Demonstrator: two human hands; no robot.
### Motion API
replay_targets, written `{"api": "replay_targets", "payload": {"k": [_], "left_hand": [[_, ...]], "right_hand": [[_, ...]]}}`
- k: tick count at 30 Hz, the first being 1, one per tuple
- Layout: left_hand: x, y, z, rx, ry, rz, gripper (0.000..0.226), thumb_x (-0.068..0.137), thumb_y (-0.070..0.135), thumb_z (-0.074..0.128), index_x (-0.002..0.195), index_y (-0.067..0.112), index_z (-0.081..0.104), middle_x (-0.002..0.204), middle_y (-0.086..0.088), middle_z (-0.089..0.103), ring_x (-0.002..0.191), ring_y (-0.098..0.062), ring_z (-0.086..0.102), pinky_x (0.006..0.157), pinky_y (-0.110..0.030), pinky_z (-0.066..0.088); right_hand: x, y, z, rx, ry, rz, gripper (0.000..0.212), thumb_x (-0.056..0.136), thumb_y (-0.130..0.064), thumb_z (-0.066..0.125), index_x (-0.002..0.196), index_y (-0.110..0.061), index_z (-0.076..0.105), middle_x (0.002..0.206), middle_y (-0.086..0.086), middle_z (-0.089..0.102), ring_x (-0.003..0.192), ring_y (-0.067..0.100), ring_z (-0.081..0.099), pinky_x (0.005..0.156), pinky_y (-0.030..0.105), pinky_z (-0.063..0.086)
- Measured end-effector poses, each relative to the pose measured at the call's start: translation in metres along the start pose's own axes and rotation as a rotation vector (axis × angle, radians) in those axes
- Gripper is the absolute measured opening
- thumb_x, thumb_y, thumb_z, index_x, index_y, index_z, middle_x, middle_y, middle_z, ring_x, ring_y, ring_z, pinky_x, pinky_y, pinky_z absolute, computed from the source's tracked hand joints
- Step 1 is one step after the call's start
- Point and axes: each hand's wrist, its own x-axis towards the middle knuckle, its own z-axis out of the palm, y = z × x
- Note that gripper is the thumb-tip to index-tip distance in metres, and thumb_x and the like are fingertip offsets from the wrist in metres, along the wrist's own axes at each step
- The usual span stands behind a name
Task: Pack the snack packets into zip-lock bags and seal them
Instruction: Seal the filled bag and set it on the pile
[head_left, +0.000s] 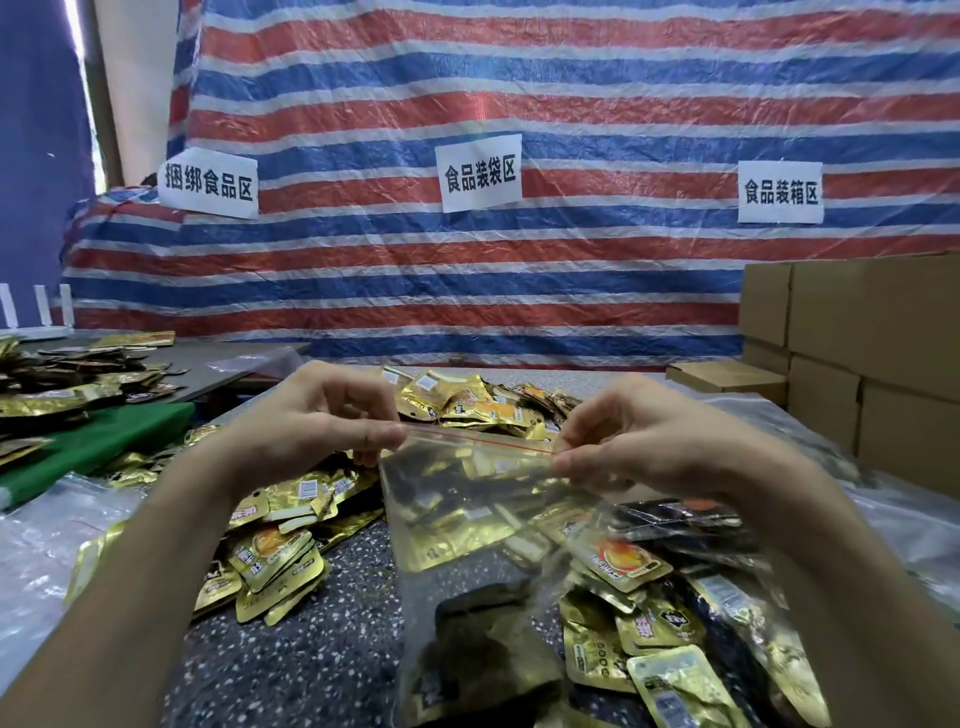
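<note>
Clear plastic zip-lock bag (467, 519) of gold snack packets (457, 525) hung upright, left hand (322, 415) and right hand (639, 436) pinching its red-lined seal ends to close it.

1. A single camera sits on the person's head, facing forward and down over the speckled table (337, 649).
2. It is wide-angle and close: the left hand (317, 415) and right hand (644, 441), pinching the zip-lock bag (467, 519), sit mid-frame.
3. The striped tarp (519, 270) faces it beyond the table.
</note>
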Motion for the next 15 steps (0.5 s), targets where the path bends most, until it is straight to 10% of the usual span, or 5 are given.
{"api": "replay_targets", "payload": {"k": [15], "left_hand": [[-0.003, 0.006, -0.009, 0.173, 0.060, -0.014, 0.017, 0.077, 0.044, 0.080, 0.074, 0.027, 0.077, 0.077, -0.005, 0.070, 0.069, -0.014, 0.064, 0.064, -0.025, 0.050]], "right_hand": [[-0.008, 0.013, -0.016, -0.095, 0.057, -0.006, 0.020, 0.078, -0.034, 0.082, 0.081, -0.015, 0.076, 0.081, 0.001, 0.074, 0.072, 0.012, 0.066, 0.069, 0.030, 0.054]]}}
